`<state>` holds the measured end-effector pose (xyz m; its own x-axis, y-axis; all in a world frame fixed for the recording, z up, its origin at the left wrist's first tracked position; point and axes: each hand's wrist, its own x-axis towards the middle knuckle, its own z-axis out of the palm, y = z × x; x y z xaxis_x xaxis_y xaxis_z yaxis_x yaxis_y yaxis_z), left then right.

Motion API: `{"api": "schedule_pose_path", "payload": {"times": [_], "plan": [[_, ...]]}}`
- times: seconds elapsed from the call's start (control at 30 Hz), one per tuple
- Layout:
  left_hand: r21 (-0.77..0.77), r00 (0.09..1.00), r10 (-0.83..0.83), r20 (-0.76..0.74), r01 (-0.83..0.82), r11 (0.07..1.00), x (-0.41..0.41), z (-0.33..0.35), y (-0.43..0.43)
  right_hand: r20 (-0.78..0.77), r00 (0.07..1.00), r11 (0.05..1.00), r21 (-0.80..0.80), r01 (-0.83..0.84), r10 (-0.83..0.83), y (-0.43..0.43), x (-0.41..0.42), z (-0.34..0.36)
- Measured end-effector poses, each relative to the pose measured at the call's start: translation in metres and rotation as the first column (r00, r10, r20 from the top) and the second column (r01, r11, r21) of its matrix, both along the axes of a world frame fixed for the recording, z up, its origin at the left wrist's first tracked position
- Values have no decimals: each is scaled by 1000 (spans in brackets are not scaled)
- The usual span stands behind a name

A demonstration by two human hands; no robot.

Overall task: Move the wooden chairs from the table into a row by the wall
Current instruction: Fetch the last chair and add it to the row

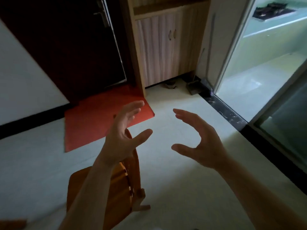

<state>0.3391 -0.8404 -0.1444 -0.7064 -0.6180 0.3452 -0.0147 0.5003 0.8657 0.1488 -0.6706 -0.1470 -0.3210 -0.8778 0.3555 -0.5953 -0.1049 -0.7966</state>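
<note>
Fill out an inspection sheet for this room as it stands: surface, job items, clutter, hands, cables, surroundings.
Surface: pale tiled floor, bare in the middle; no table in view.
Job's things: one wooden chair stands below the left forearm; a second wooden edge shows at the bottom left corner, too cropped to identify.
Clutter: red mat by the dark door; dustpan and a small unclear item on the floor by the cabinet.
Hands: left hand and right hand both open, holding nothing.
Cables: nothing seen.
Surroundings: wooden cabinet, white wall, glass sliding door at right.
</note>
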Motion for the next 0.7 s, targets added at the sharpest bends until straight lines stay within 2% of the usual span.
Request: {"api": "schedule_pose_path", "payload": {"times": [0.17,0.27,0.43,0.6,0.7], "plan": [[-7,960,276,42,-276,961,-1,10,-19,-16,956,957,10,-291,291,-83,-38,2],[-1,902,428,56,-429,903,7,2,-35,-16,887,887,27,-461,462,-134,-41,-6],[15,791,611,37,-611,791,19,-21,-67,-66,749,752,95,-653,659,-215,-36,-20],[123,646,759,77,-762,636,33,-39,-63,-147,522,540,135,-831,840,-285,-20,-26],[155,582,793,180,-813,561,42,-47,-49,-109,383,397,168,-902,917,-310,-6,-36]]}}
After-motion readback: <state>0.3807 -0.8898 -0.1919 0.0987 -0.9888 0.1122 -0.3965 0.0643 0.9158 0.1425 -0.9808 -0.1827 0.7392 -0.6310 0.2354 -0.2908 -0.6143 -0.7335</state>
